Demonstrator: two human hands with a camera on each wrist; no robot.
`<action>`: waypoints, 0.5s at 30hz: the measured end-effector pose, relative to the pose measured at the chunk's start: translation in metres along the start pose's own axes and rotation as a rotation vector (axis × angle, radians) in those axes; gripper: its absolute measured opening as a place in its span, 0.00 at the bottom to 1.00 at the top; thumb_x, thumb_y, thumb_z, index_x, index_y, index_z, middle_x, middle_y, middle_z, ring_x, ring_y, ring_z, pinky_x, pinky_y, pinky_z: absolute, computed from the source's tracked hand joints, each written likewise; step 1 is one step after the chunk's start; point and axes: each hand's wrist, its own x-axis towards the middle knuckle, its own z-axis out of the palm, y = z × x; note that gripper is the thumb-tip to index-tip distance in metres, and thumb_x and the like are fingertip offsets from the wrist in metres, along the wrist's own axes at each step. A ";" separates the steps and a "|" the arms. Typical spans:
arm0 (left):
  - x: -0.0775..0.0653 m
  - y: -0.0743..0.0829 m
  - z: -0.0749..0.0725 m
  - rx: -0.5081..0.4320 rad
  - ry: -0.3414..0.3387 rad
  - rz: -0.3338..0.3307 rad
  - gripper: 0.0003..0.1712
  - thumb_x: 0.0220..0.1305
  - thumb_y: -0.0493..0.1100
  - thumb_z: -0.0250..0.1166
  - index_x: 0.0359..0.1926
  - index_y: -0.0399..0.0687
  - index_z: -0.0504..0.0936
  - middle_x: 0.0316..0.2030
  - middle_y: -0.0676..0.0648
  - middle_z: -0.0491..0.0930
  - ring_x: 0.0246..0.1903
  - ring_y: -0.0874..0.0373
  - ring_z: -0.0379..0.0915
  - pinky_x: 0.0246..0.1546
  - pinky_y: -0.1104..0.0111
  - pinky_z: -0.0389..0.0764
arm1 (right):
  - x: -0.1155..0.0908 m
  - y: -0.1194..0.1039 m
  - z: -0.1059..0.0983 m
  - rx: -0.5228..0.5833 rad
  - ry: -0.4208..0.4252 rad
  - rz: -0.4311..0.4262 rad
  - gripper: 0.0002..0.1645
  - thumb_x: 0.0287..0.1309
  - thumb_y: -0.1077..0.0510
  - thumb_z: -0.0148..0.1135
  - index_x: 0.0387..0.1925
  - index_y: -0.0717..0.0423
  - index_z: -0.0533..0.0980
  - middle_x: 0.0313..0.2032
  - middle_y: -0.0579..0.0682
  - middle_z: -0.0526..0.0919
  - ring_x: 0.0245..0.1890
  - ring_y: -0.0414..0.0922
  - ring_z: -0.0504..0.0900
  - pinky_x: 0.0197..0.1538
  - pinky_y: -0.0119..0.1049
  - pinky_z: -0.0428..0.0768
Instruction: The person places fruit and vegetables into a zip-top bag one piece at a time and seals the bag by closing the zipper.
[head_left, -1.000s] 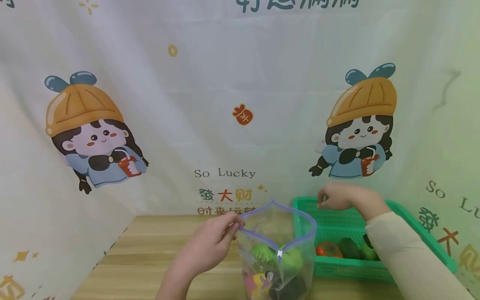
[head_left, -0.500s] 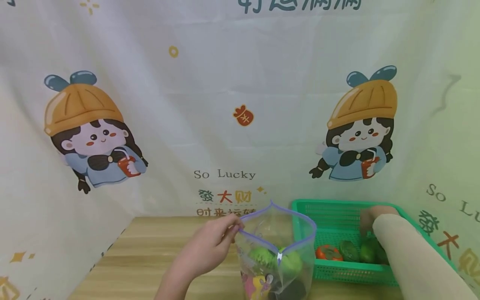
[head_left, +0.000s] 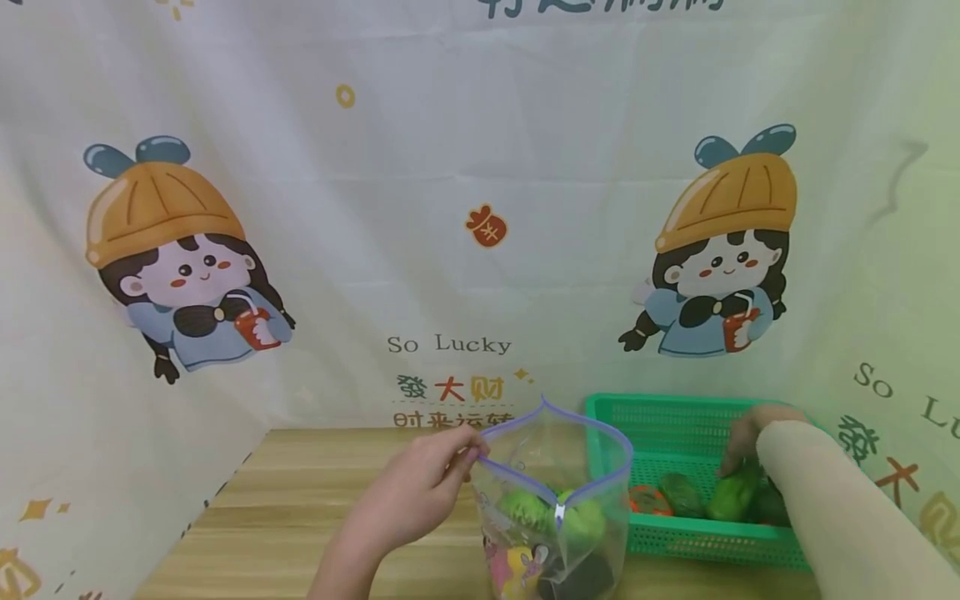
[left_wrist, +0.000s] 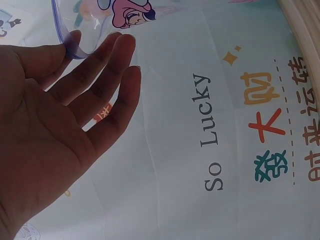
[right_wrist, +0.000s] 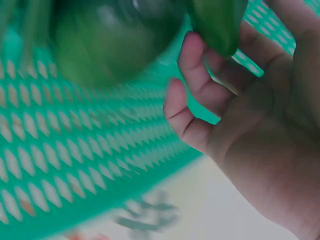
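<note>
The purple-edged rim of a tall, clear plastic bag (head_left: pixel 517 476) is pinched on its left side by the left hand (head_left: pixel 416 487), with the other fingers left loose. It is probably held there so that the mouth is pulled wide and the floppy sides do not sag. The bag stands upright on the pale wooden tabletop (head_left: pixel 300 517), well in from the left edge. Two light green lumps (head_left: pixel 581 521) and a dark thing (head_left: pixel 588 577) (too dim to name) are seen inside. Just to its right, near the back edge, a green plastic basket (head_left: pixel 705 546) is set within easy reach. In it, a smooth, pointed green vegetable (head_left: pixel 731 497) is tilted up, with the fingers of the right hand (head_left: pixel 757 432) curled round it; how tightly cannot quite be told. By the basket's front edge, an orange-red round fruit (head_left: pixel 651 501) is seen.
</note>
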 end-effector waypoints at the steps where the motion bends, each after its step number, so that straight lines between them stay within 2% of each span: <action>1: 0.000 0.000 0.000 0.000 0.001 -0.001 0.08 0.73 0.41 0.52 0.42 0.57 0.78 0.35 0.58 0.80 0.32 0.67 0.74 0.36 0.67 0.81 | -0.002 -0.005 -0.004 -0.004 -0.011 0.000 0.47 0.35 0.36 0.76 0.49 0.66 0.75 0.40 0.61 0.79 0.31 0.49 0.78 0.33 0.43 0.82; 3: -0.001 0.000 0.000 -0.002 0.003 -0.002 0.08 0.73 0.41 0.52 0.42 0.57 0.78 0.35 0.57 0.80 0.32 0.67 0.74 0.35 0.67 0.81 | -0.007 -0.018 -0.012 -0.055 -0.051 -0.017 0.46 0.32 0.36 0.78 0.48 0.62 0.76 0.43 0.61 0.78 0.30 0.48 0.78 0.34 0.42 0.81; 6: -0.001 0.000 -0.001 0.000 0.004 -0.002 0.08 0.72 0.40 0.53 0.42 0.56 0.79 0.34 0.57 0.80 0.30 0.66 0.74 0.34 0.68 0.80 | -0.017 -0.039 -0.018 -0.163 -0.078 -0.049 0.37 0.30 0.39 0.79 0.42 0.55 0.79 0.43 0.58 0.77 0.30 0.48 0.78 0.33 0.42 0.81; 9: -0.001 -0.001 -0.001 0.004 0.005 0.003 0.08 0.72 0.40 0.53 0.42 0.55 0.79 0.33 0.57 0.80 0.29 0.66 0.73 0.32 0.69 0.80 | -0.025 -0.059 -0.017 -0.337 -0.074 -0.064 0.31 0.28 0.41 0.81 0.37 0.50 0.80 0.45 0.57 0.76 0.34 0.51 0.78 0.37 0.44 0.82; 12: -0.001 0.000 -0.001 0.005 0.007 0.010 0.08 0.72 0.40 0.53 0.41 0.56 0.78 0.32 0.57 0.79 0.28 0.67 0.72 0.32 0.70 0.79 | -0.028 -0.077 -0.011 -0.509 -0.064 -0.049 0.37 0.23 0.39 0.82 0.39 0.51 0.81 0.51 0.61 0.76 0.44 0.56 0.77 0.47 0.50 0.81; 15: 0.000 0.000 -0.002 0.005 0.013 0.019 0.08 0.72 0.40 0.53 0.41 0.56 0.78 0.31 0.57 0.79 0.28 0.67 0.72 0.32 0.70 0.80 | -0.027 -0.090 -0.002 -0.564 -0.120 0.004 0.44 0.22 0.40 0.83 0.46 0.54 0.79 0.56 0.63 0.72 0.50 0.59 0.75 0.52 0.54 0.78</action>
